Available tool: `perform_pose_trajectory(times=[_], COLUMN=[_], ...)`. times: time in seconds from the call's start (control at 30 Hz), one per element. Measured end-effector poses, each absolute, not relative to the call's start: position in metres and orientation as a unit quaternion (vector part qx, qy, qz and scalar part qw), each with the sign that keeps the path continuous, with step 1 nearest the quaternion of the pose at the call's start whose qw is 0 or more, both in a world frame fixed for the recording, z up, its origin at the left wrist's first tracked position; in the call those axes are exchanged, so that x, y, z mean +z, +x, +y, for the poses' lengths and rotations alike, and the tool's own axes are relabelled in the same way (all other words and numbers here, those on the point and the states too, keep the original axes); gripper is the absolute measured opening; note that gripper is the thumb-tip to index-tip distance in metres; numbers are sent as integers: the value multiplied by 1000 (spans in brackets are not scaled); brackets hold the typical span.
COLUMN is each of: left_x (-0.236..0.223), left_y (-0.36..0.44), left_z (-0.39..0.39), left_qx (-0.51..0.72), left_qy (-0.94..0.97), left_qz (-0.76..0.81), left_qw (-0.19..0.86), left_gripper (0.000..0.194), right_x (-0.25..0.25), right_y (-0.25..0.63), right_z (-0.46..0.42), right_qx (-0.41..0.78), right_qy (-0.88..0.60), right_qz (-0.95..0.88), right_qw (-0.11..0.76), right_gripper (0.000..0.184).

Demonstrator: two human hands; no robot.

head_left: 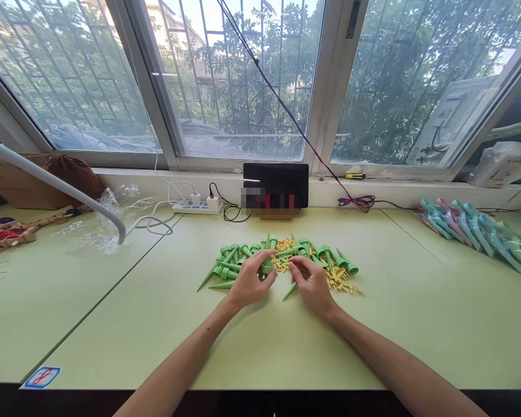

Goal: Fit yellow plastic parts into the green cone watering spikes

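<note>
My left hand (250, 281) is curled round a green plastic spike (267, 267) with a wide ribbed cap, thumb on the near side and fingers over the far side. Close by on the right, my right hand (311, 284) has its thumb and fingertips pinched together; whatever is between them is too small to make out. A green spike tip (289, 292) pokes out beneath that hand. Heaped green spikes (226, 267) lie left of and behind my left hand, and more green spikes (327, 255) lie beyond my right. Small yellow plastic pieces (339, 279) are scattered among them.
A dark tablet screen (275, 184) on a wooden stand is at the back, beside a white power strip (196, 207). Teal and pink plastic items (473, 226) lie far right. A white curved tube (61, 184) crosses the left, near crumpled clear plastic (106, 223).
</note>
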State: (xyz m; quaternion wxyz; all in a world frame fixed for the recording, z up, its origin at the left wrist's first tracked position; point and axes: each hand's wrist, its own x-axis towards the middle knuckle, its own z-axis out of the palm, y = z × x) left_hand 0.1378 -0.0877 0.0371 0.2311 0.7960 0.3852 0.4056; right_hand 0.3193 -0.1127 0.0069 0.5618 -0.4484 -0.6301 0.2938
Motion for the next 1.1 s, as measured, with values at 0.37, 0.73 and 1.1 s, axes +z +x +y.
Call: perform_pose_trajectory(times=[0.37,0.73,1.1], left_x=[36,41,41], left_y=[138,139,141], left_z=[-89,-92,-93], left_qx=[403,415,394], left_qy=[803,791,807], left_qz=[371,358,350], left_qw=[233,272,264], left_gripper=[36,35,32], right_x=[8,7,8], right_y=[320,320,319], right_z=[-114,-114,-115], right_qx=[286,290,297], right_qy=[-440,-430,-412], right_qz=[-633,-644,-662], right_qw=[569,563,552], right_gripper=[21,20,21])
